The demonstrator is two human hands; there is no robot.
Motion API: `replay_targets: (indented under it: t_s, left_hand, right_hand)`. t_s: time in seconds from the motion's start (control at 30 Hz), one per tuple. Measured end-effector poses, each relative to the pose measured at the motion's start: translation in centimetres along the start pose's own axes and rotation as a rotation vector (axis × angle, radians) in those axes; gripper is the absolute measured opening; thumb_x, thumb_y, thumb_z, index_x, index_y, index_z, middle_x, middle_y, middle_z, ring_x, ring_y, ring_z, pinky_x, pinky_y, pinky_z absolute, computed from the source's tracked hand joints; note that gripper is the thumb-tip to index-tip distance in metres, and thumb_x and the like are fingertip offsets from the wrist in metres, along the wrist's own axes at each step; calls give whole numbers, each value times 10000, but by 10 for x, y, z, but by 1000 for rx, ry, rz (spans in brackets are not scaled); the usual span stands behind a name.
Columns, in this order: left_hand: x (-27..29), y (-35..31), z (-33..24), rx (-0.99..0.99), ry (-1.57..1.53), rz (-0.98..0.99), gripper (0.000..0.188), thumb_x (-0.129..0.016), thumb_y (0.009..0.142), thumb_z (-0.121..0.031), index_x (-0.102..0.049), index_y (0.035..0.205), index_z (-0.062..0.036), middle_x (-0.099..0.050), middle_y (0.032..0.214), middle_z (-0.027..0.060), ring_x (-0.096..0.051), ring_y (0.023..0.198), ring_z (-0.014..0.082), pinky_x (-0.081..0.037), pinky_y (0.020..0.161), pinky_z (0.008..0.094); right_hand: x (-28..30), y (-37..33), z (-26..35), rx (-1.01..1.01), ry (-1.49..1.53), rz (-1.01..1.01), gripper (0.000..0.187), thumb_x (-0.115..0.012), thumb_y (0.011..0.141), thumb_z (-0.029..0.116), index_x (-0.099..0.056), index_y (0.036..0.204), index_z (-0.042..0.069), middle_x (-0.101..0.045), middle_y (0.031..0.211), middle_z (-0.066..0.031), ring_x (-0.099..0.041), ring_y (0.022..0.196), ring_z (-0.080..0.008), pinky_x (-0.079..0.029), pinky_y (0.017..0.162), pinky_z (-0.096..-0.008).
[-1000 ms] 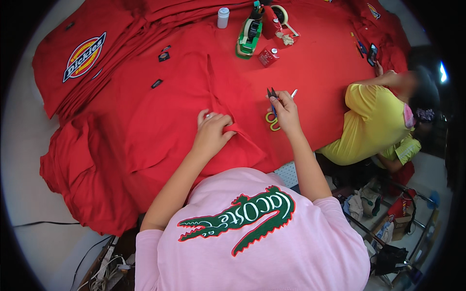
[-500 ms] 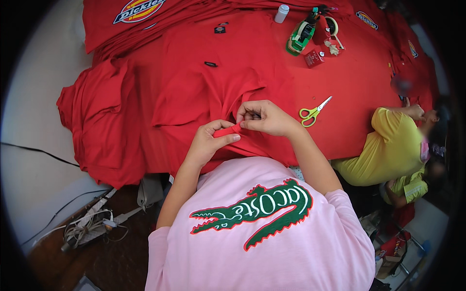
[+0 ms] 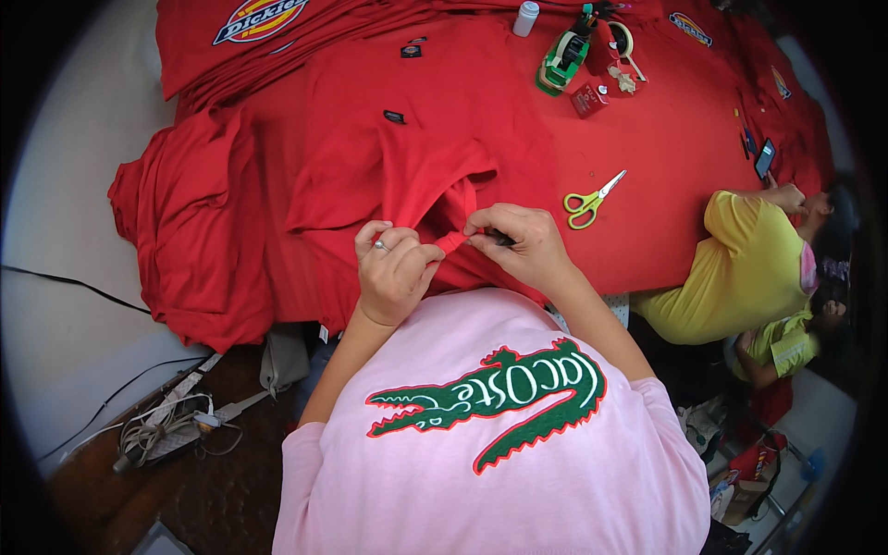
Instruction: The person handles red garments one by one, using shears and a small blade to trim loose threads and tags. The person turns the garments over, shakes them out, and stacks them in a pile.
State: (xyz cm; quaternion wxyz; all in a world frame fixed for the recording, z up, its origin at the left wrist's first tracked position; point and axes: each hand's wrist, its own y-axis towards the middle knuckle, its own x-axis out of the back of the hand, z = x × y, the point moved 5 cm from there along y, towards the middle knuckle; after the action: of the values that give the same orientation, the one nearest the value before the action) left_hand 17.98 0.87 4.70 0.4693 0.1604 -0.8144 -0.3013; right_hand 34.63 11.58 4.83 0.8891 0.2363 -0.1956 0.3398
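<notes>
A red shirt (image 3: 347, 176) is spread before me, its fabric gathered up close to my body. My left hand (image 3: 393, 268) is closed on the edge of an opening in it. Beside it, my right hand (image 3: 523, 245) pinches the same band of fabric. A small dark object (image 3: 499, 238) shows under the right fingers; most of it is hidden, so its kind cannot be made out. The band between the two hands is folded. To the right of my right hand lie yellow-green scissors (image 3: 583, 209), blades pointing away and right.
At the back stand a white bottle (image 3: 525, 18), a green tape dispenser (image 3: 562, 61) and a small red box (image 3: 587, 98). More red garments (image 3: 194, 231) heap on the left. A person in yellow (image 3: 745, 264) sits at the right beside a phone (image 3: 764, 159). Cables (image 3: 176, 421) lie lower left.
My left hand has turned over, its knuckles now up, and grips the fabric edge farther left. The opening has spread wider. My right hand has shifted slightly right and toward me.
</notes>
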Motion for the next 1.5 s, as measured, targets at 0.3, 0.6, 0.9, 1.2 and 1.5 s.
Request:
replay_targets:
  t_s: [0.3, 0.6, 0.9, 1.2, 1.5]
  left_hand:
    - [-2, -12, 66, 351, 41, 81, 380, -864, 812, -262, -695, 1093, -70, -600, 1290, 156, -557, 1217, 369, -405, 1064, 519]
    - [28, -134, 196, 874, 157, 245, 487, -843, 840, -389, -702, 1239, -148, -504, 1482, 230, -456, 1408, 409, -330, 1189, 535]
    - [50, -129, 200, 1059, -523, 624, 318, -809, 904, -290, -713, 1063, -32, -629, 1050, 74, -620, 1028, 226, -463, 955, 356]
    - [207, 18, 210, 554, -1375, -71, 359, -650, 1047, -269, -605, 1332, -56, -681, 1280, 92, -624, 1210, 193, -460, 1096, 383]
    - [113, 153, 224, 741, -355, -54, 602, -690, 1017, -280, -472, 1515, -19, -613, 1416, 148, -582, 1312, 222, -455, 1100, 344]
  right_hand:
    - [44, -21, -51, -306, -4, -547, 113, -743, 917, 30, -669, 994, 69, -642, 968, 4, -503, 720, -63, -403, 607, -245]
    - [62, -96, -192, -997, 1036, -598, 235, -766, 967, 285, -574, 987, 151, -537, 732, 15, -364, 437, -55, -288, 414, -241]
    - [62, -86, -133, -889, 812, -433, 192, -775, 958, 238, -662, 1053, 114, -569, 678, 71, -400, 459, -37, -271, 436, -240]
    - [162, -13, -37, -425, 810, -516, 288, -757, 958, 181, -659, 1186, 34, -720, 1088, -60, -696, 938, -118, -566, 840, -285]
    - [193, 110, -79, -425, 357, -514, 365, -790, 912, 163, -702, 1250, 55, -620, 800, 80, -419, 581, -8, -336, 526, -194]
